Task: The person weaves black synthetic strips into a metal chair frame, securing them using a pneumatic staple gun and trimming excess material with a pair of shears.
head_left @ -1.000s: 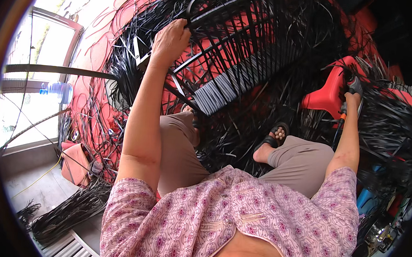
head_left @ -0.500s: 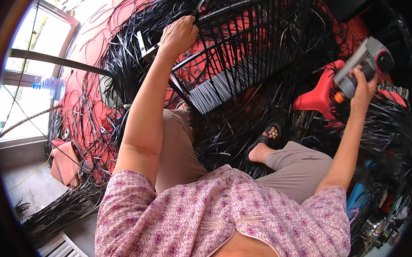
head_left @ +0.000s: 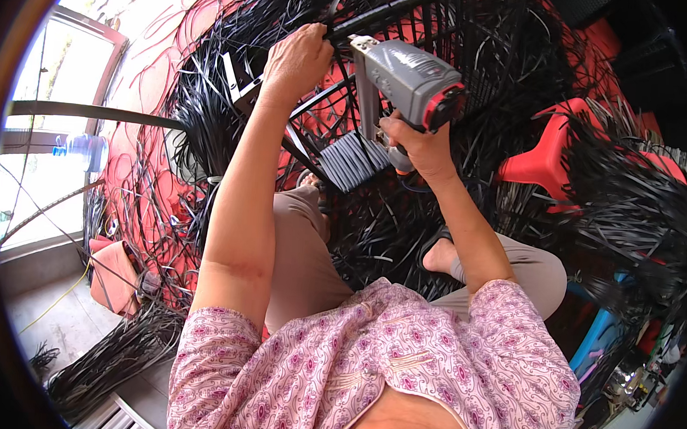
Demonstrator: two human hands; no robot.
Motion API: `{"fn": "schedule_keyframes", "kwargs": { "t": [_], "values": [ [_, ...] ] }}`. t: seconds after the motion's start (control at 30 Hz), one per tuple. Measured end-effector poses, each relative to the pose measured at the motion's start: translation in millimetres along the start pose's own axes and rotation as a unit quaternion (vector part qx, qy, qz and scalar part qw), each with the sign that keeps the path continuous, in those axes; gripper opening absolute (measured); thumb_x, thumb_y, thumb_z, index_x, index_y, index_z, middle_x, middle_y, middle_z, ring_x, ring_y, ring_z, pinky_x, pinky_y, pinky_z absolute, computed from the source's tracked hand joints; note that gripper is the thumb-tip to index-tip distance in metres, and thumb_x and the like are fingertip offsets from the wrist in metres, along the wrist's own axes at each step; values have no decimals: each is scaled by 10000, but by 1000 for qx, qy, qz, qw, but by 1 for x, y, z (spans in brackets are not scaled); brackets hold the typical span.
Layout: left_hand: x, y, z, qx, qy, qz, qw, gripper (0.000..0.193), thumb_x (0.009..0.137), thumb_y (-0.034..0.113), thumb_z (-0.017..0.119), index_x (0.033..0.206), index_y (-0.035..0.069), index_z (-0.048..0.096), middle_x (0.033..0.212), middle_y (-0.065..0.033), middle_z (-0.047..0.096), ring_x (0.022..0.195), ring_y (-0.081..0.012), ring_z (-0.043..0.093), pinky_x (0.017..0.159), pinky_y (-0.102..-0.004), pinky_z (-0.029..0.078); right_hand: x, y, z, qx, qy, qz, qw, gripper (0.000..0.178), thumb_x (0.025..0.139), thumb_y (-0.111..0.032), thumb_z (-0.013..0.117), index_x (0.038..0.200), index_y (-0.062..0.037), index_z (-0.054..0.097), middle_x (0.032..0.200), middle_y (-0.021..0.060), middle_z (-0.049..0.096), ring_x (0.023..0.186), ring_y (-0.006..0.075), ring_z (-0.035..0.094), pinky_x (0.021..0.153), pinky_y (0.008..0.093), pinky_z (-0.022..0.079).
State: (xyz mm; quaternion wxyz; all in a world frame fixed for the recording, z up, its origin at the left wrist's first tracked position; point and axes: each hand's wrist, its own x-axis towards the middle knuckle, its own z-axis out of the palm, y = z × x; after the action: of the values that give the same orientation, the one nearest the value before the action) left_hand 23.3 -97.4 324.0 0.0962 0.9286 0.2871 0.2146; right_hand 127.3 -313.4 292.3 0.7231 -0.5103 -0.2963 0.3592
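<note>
My left hand (head_left: 297, 63) is closed around the near end of a curved black rail (head_left: 409, 4) on a chair-like frame, where a dark strip wraps it. The frame has black strips strung across it and a panel of grey woven strips (head_left: 352, 162). My right hand (head_left: 424, 150) grips the handle of a grey and red staple gun (head_left: 409, 74). The staple gun's nose lies close to the rail, just right of my left hand; whether it touches cannot be made out. The tool hides part of the strung strips.
Loose black plastic strips (head_left: 640, 183) are heaped over the red floor covering and a red plastic stool (head_left: 537, 159) at right. A tied strip bundle (head_left: 207, 141) stands left of the frame. Farther left are a pink bag (head_left: 113, 274) and a water bottle (head_left: 86, 153).
My right hand has brought the staple gun from above the red stool leftward to the rail beside my left hand. My left hand stays on the rail.
</note>
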Motion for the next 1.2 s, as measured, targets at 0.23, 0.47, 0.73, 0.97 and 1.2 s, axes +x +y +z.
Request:
{"fn": "schedule_keyframes", "kwargs": {
  "t": [0.23, 0.47, 0.73, 0.97, 1.2],
  "values": [
    [-2, -1, -1, -4, -7, -2, 1000, 339, 912, 244, 489, 1126, -1, 583, 1066, -211, 636, 1027, -375, 597, 896, -454, 463, 14, 18, 4, -52, -38, -35, 997, 228, 754, 24, 707, 948, -33, 602, 747, 6, 611, 584, 76, 567, 531, 237, 469],
    [-1, 2, -4, -2, -30, -7, 1000, 338, 915, 245, 482, 1123, -4, 577, 1066, -197, 631, 1042, -367, 591, 911, -445, 460, 20, 19, -3, -26, -59, -1, 998, 231, 761, 20, 723, 953, -36, 607, 753, 9, 613, 599, 81, 574, 536, 238, 473],
    [-2, -2, 1, -20, 33, 31, 999, 250, 894, 218, 463, 957, -2, 562, 967, -189, 614, 941, -384, 602, 828, -477, 475, 27, 14, -10, -36, -87, 15, 995, 220, 772, -3, 731, 953, -39, 612, 790, 13, 619, 602, 80, 568, 546, 245, 477],
    [-1, -4, 1, -22, 20, 37, 999, 236, 892, 203, 463, 962, -2, 558, 989, -188, 609, 973, -378, 592, 845, -470, 470, 27, 18, -7, -123, -60, -60, 989, 299, 728, -94, 783, 992, -14, 668, 907, 68, 706, 814, 146, 667, 752, 304, 533],
    [-2, 1, -11, -29, -49, 8, 998, 402, 850, 169, 548, 1201, -28, 559, 1149, -204, 619, 1105, -373, 572, 956, -424, 455, 24, 13, -3, -288, -65, -183, 937, 273, 699, -97, 783, 937, -17, 675, 857, 110, 719, 791, 242, 709, 722, 335, 547]
  ]
}}
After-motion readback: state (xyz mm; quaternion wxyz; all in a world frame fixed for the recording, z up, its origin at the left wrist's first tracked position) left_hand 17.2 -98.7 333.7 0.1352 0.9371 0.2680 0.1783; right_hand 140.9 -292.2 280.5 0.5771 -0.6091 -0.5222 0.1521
